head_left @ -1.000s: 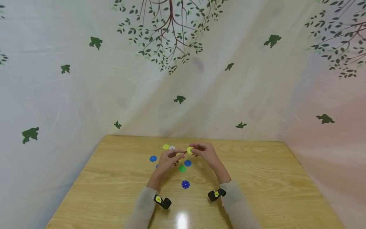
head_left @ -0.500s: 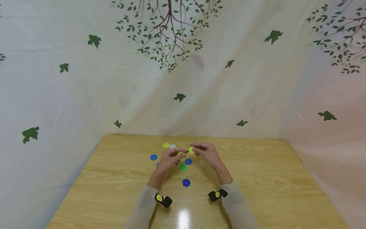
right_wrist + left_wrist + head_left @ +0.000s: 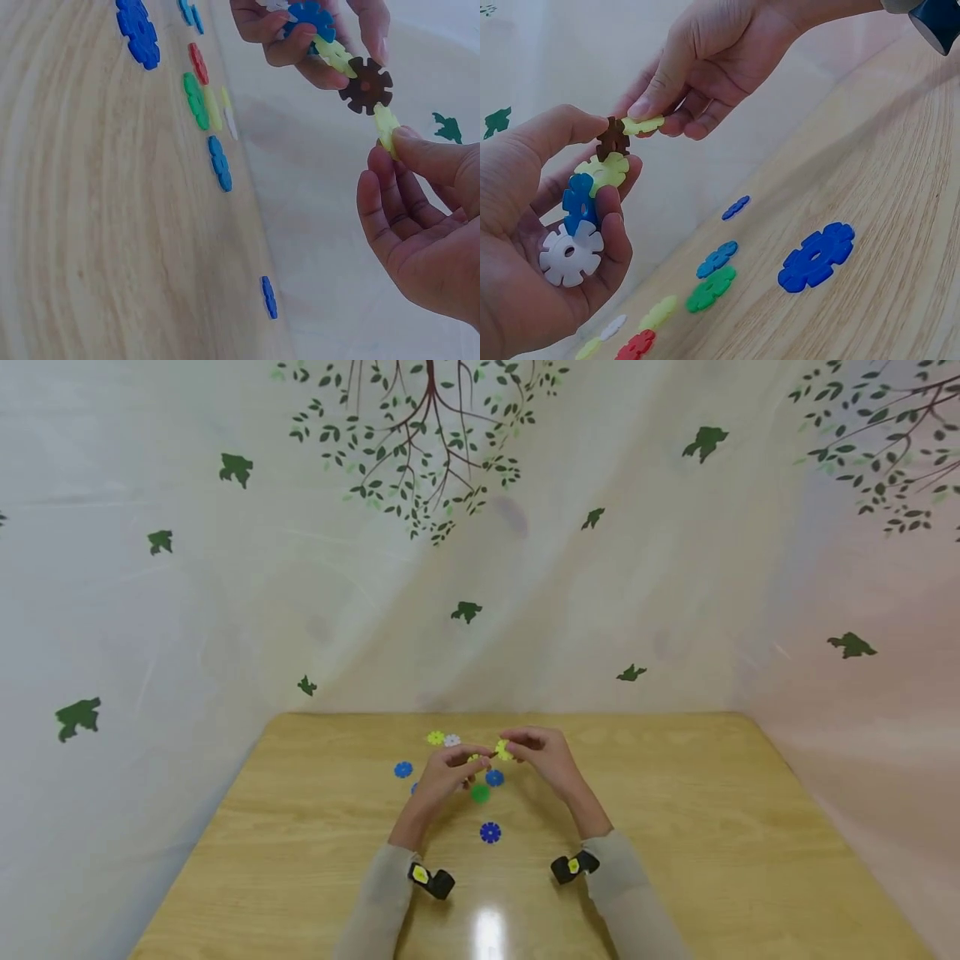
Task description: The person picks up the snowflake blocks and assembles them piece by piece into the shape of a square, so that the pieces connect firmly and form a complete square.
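Left hand (image 3: 444, 775) grip: curled round disc chain (image 3: 610, 166)
Right hand (image 3: 549, 762) grip: pinching yellow disc (image 3: 646, 125) at brown disc's (image 3: 613, 140) two o'clock, left wrist view
Change: scarcely any; join seemingly unfinished

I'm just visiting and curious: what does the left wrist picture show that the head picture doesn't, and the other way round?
Only the left wrist view shows the red disc lying on the table, and the blue disc linked into the chain.

Only the head view shows the brown tree branches on the wall and the left sleeve.

Both show the left hand holding the chain, the right hand pinching a yellow disc, and the green disc on the table.
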The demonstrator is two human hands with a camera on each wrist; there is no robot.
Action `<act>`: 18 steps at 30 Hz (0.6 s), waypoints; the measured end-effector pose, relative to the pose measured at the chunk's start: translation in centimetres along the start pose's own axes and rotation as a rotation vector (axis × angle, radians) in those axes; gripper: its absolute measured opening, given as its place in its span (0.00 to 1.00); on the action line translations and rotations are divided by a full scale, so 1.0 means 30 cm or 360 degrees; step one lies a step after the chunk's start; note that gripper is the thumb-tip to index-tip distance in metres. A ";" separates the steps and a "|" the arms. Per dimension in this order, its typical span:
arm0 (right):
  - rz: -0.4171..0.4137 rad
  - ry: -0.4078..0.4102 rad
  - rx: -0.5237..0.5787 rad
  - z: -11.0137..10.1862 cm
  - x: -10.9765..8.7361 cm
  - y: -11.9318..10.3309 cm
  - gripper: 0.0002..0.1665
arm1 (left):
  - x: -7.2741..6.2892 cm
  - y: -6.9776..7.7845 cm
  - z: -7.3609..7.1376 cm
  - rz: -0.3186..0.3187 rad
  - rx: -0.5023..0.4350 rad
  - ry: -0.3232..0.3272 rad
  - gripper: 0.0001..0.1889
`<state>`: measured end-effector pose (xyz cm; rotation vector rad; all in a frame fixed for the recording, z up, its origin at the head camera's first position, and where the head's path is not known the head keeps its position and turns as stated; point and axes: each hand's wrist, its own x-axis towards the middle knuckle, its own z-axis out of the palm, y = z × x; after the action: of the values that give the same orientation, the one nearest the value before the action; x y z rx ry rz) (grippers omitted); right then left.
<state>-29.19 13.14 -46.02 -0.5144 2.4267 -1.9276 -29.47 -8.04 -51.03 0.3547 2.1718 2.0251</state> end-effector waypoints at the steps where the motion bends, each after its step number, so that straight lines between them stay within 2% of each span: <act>1: -0.0010 0.0007 0.0005 -0.001 -0.003 -0.003 0.13 | 0.000 0.004 0.001 0.0008 0.0002 -0.0003 0.15; 9: 0.0065 0.0002 0.0082 -0.008 -0.012 0.005 0.13 | -0.005 0.004 0.004 -0.0034 0.0059 -0.0038 0.13; 18: 0.0131 0.0071 0.0133 -0.002 0.032 0.099 0.15 | -0.003 0.006 0.004 -0.0012 0.0042 -0.0032 0.14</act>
<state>-30.87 13.52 -48.62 -0.3673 2.3405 -2.0174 -29.34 -7.92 -50.86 0.3684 2.1867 1.9818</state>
